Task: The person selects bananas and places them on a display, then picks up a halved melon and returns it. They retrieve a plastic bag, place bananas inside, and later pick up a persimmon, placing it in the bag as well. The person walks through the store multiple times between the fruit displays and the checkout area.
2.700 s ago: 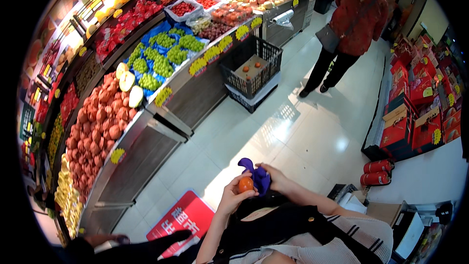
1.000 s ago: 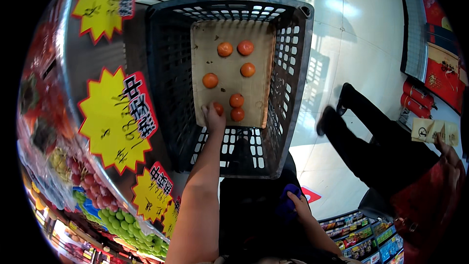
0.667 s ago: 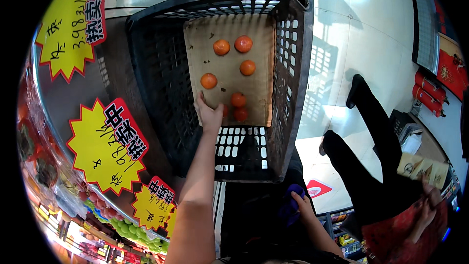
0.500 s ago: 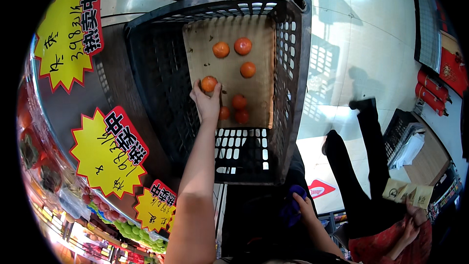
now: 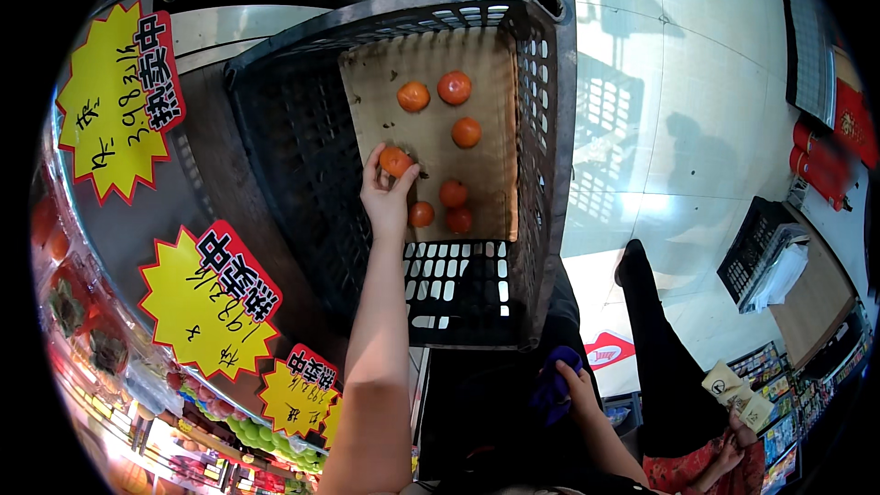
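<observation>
A deep black plastic crate (image 5: 541, 174) stands in front of me, with a brown cardboard sheet (image 5: 431, 142) on its bottom. My left hand (image 5: 389, 194) reaches down into it, thumb and fingers closed round an orange persimmon (image 5: 395, 160). Several more persimmons lie on the cardboard: two at the far side (image 5: 454, 87), one at the middle right (image 5: 466, 132), and a small group (image 5: 453, 192) close to my left hand. Low on the right, beside my dark-clothed lap, my right hand (image 5: 576, 383) grips a crumpled purple cloth (image 5: 552, 390).
Yellow star-shaped price signs (image 5: 213, 298) line the shelf edge on the left, with wrapped fruit (image 5: 69, 312) behind them. At the lower right a person in red and black (image 5: 674, 385) holds folded paper (image 5: 738, 396). A small basket of papers (image 5: 765, 266) stands on the right.
My left hand still grips the persimmon, which looks turned slightly, tilted toward the right. The other person's legs and paper have shifted, and my view has moved a little.
</observation>
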Tool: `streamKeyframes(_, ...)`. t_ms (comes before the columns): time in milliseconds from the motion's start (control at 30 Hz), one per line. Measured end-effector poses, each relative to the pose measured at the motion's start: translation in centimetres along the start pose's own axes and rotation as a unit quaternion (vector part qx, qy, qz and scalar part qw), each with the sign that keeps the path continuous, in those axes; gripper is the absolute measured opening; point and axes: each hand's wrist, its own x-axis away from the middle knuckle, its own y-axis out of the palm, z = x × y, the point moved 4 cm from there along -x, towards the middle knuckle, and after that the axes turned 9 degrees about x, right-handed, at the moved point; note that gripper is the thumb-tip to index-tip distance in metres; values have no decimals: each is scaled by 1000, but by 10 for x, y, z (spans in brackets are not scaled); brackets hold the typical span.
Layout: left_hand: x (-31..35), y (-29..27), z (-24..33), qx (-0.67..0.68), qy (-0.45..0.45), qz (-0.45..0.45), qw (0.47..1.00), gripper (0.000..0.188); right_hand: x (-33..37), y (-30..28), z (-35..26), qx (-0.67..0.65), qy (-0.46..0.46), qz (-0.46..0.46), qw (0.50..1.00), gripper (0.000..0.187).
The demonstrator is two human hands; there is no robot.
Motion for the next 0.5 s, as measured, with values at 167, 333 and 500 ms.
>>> streamKeyframes(167, 33, 21, 51, 47, 1, -4, 999, 65, 0, -1, 2, 72, -32, -66, 995, 26)
streamKeyframes(333, 79, 41, 78, -31, -14, 3, 999, 61, 34, 26, -62, 186, -165, -119, 961, 30)
streamKeyframes(500, 194, 69, 126, -62, 13, -93, 994, 54, 86, 55, -126, 256, -526, -106, 804, 62)
